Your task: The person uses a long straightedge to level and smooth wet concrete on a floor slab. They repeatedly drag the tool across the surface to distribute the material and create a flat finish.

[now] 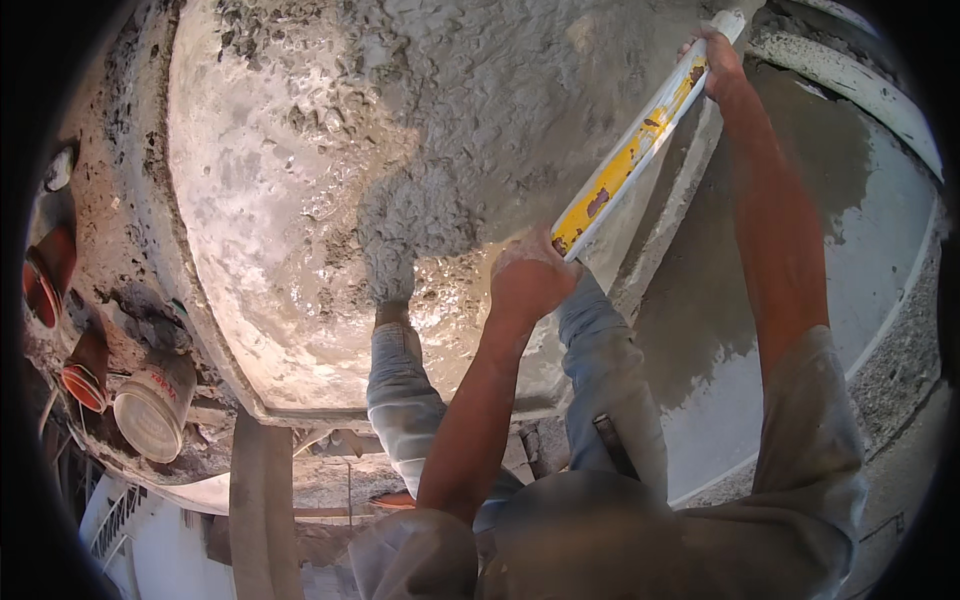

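Note:
A long white screed bar (630,165) with a worn yellow strip slants from the middle of the view up to the far right. My left hand (535,272) is closed round its near end, wrist bent. Farther off, my right hand (718,65) grips the bar near its far end, arm stretched out. Under and beside the bar lies grey wet concrete (510,130), lumpy toward the left and smoother close to the bar. The bar hides part of the surface, so I cannot tell whether it touches the concrete along its length.
My jeans-clad legs stand in and beside the concrete. A raised edge (672,215) separates a partly wet slab (740,270) on the right. To the left, past a low rim (190,240), lie a whitish bucket (155,408) and orange pipes (85,385). A post (262,510) stands below.

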Tool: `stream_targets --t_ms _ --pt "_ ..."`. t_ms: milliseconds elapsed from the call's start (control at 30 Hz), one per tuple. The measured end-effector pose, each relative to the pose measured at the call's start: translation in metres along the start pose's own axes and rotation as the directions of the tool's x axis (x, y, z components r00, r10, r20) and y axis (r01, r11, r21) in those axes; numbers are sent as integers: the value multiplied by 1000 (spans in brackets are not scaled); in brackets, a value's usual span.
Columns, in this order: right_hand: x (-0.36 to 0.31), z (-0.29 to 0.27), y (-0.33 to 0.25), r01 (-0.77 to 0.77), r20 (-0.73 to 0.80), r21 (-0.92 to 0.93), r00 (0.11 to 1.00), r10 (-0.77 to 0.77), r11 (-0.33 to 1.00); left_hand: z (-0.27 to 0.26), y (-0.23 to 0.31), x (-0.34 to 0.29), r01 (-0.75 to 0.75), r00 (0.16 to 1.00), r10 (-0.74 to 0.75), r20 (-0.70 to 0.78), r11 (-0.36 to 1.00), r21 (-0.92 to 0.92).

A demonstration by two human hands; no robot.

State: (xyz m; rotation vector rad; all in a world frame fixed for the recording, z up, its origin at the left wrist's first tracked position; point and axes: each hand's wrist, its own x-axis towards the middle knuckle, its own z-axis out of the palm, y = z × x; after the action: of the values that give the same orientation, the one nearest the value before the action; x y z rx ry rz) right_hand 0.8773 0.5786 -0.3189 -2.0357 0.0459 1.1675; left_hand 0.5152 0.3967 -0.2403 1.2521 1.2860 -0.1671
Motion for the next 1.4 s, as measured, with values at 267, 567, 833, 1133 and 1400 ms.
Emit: stream_targets --t_ms 267,567,833,1133,1400 --pt "-211 98 262 -338 119 274 941 317 900 -182 -161 -213 277 929 -322 181 932 232" --pt "-547 161 356 -645 257 282 764 592 710 -215 -413 -427 489 867 -390 -309 783 385" --pt "-573 207 389 -843 339 47 518 786 535 -213 -283 -578 660 745 -496 -447 644 387" --pt "-298 136 274 -662 359 108 722 592 742 -126 -155 -330 571 805 -376 -459 702 426" --pt "-126 38 156 -345 388 119 879 276 931 -10 -115 -160 405 870 -297 -393 886 227"
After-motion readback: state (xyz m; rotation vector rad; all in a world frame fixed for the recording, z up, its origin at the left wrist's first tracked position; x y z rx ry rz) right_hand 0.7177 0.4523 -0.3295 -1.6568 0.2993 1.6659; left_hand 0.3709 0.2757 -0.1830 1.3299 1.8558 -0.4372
